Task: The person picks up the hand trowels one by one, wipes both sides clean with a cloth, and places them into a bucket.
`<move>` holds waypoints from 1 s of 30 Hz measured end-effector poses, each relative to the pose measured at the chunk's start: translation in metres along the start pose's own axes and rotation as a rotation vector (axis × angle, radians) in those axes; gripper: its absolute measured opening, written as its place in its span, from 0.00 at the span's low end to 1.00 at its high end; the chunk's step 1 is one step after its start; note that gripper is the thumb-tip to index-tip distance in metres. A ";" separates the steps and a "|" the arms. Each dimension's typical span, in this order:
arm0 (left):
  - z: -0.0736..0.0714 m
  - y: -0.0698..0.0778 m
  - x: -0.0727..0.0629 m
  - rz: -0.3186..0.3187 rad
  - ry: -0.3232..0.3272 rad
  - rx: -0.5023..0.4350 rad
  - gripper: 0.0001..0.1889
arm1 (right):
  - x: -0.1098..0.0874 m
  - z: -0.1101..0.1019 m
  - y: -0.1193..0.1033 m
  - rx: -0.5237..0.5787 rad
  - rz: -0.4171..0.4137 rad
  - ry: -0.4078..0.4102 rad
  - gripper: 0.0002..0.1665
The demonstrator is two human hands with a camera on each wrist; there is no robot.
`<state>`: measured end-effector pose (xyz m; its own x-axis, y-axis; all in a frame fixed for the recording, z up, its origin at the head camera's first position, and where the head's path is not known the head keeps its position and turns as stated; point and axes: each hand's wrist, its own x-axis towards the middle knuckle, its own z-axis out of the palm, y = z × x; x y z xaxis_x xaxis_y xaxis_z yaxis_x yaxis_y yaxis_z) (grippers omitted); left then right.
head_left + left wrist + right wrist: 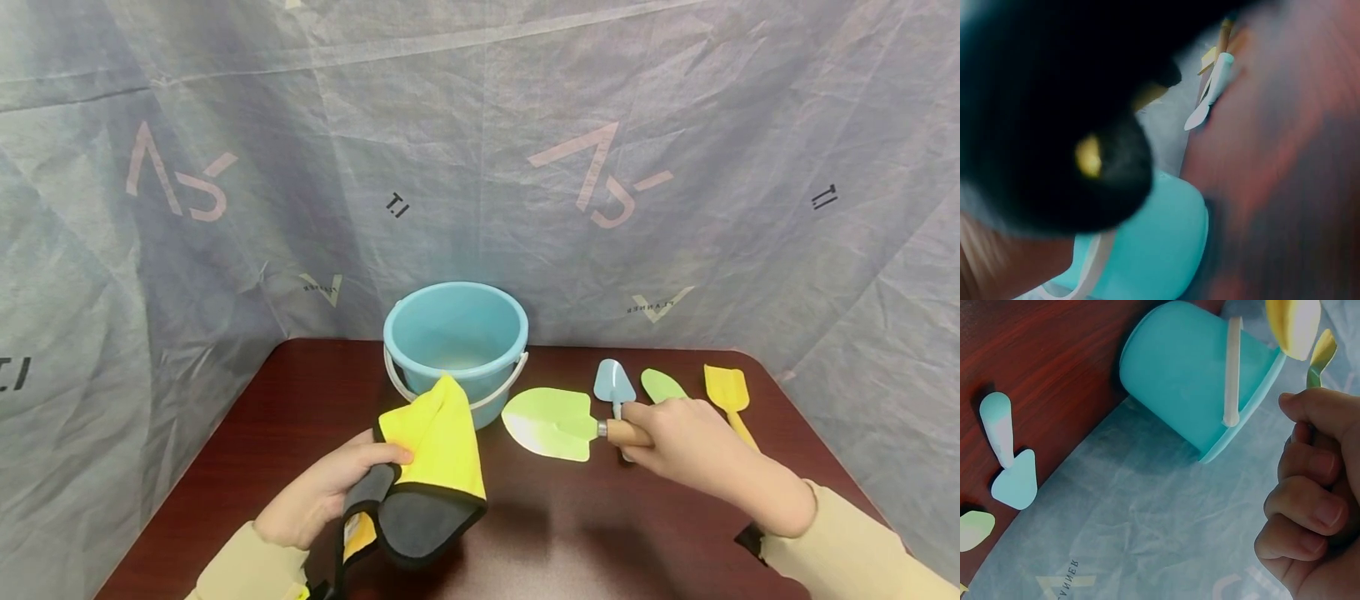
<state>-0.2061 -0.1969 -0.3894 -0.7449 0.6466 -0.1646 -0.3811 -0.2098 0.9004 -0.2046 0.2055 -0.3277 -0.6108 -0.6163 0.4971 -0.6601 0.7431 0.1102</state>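
My left hand grips a yellow and dark grey cloth with black edging, its thumb lying over the yellow side. In the left wrist view the cloth's dark blur covers much of the picture. A light green trowel is held by its wooden handle in my right hand, the blade pointing left toward the cloth. Fingers of the right hand curl round the handle in the right wrist view. Behind both hands stands a light blue bucket, its white handle hanging down in front.
Right of the bucket lie a small blue shovel, a green one partly hidden by my right hand, and a yellow shovel. A grey fabric sheet hangs behind the dark red table.
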 end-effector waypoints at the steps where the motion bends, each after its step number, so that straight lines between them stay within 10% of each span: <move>1: 0.000 -0.002 0.001 -0.002 0.001 0.003 0.16 | 0.000 0.000 0.000 0.003 -0.003 0.001 0.25; 30: 0.034 -0.049 0.075 -0.080 -0.039 0.041 0.19 | 0.008 -0.002 -0.004 0.063 -0.009 -0.012 0.24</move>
<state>-0.2246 -0.1132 -0.4326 -0.6906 0.6885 -0.2217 -0.4155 -0.1267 0.9007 -0.2062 0.1980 -0.3226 -0.6100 -0.6262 0.4856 -0.6914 0.7200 0.0601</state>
